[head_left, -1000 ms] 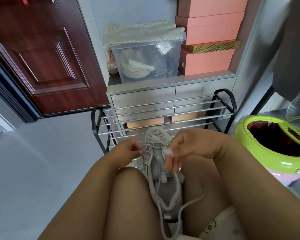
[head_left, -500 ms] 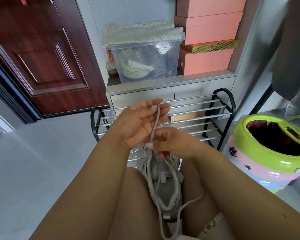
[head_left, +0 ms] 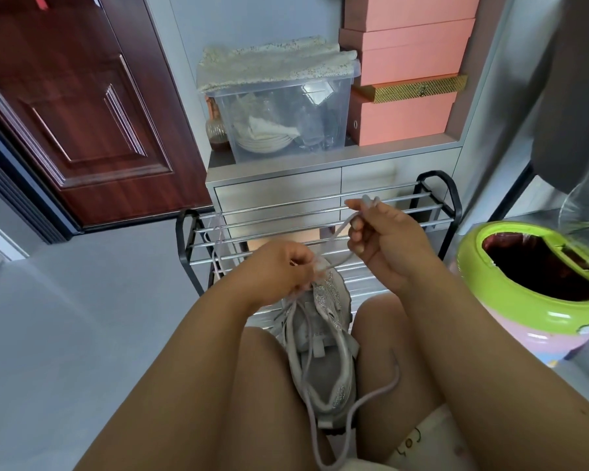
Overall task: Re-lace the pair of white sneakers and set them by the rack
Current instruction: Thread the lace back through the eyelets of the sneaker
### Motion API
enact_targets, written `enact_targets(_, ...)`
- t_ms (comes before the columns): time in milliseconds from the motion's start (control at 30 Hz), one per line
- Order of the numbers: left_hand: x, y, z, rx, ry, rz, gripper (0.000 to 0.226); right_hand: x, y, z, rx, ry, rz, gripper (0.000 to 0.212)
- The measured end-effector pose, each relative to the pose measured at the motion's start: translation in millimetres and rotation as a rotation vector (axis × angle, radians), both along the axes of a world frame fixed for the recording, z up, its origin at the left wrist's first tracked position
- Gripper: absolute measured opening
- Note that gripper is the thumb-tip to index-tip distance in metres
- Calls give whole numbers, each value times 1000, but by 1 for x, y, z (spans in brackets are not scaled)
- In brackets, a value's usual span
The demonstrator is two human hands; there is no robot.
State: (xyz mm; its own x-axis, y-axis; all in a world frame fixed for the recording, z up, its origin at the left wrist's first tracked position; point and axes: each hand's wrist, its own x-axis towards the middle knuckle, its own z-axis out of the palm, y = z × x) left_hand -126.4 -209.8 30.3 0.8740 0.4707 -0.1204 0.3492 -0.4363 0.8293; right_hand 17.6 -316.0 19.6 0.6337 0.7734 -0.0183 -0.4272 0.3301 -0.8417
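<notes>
A white sneaker [head_left: 323,362] with glittery trim sits toe-forward between my knees. Its pale lace [head_left: 335,232] runs up from the toe end. My right hand [head_left: 385,239] pinches the lace tip, raised over the rack to the right. My left hand [head_left: 286,270] grips the lace down at the front eyelets of the shoe. The lace's other end [head_left: 374,396] trails loose across my right thigh and down past the heel. A black-and-chrome shoe rack [head_left: 436,198] stands just ahead; another lace [head_left: 218,246] hangs over its left bars. No second sneaker is in view.
A green and pink bin [head_left: 531,287] stands close on the right. Behind the rack a grey drawer cabinet [head_left: 279,192] carries a clear storage box [head_left: 286,117] and stacked orange boxes [head_left: 408,69]. A dark red door [head_left: 75,107] is at left, grey floor [head_left: 82,300] beside it.
My right hand has lifted up and to the right, drawing the lace out. My left hand has dropped from above the rack down to the sneaker's toe end.
</notes>
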Motion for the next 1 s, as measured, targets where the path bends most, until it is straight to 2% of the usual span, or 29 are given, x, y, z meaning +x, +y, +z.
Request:
enact_targets(67,6,1,2,-217,-169,85,18,-1,-2,-4,-121,-141,86,23)
enact_targets(133,11,2,5,-384,-310,144,20,-7,-5,-11,-315,-449,262,19)
enact_targets(233,16,3,9,-427,-377,196,21,-14,-6,-15,-491,-813,452,14)
enact_targets(333,17,3,9,-465,-415,230,22,-13,-4,-16,-590,-945,420,17)
enact_targets(467,18,3,10,-492,-457,291,20,-9,-3,-20,-617,-967,326,18)
enact_targets(533,18,3,8,-431,-378,379,21,-6,-2,-23,-625,-941,255,14)
enact_targets(633,14,-1,1,-104,-22,402,31,-4,-2,-26,-598,-806,170,3)
enact_targets(700,11,-8,-3,11,207,332,34,-5,-1,-27,-591,-769,139,10)
enact_targets(767,11,-14,-7,-18,285,299,29,-7,0,-28,-604,-766,130,20)
enact_targets(933,13,-11,-13,-97,331,317,30,-7,2,-30,-620,-718,138,18)
enact_targets(1000,10,-11,-15,-144,310,335,23,-7,1,-30,-626,-703,136,19)
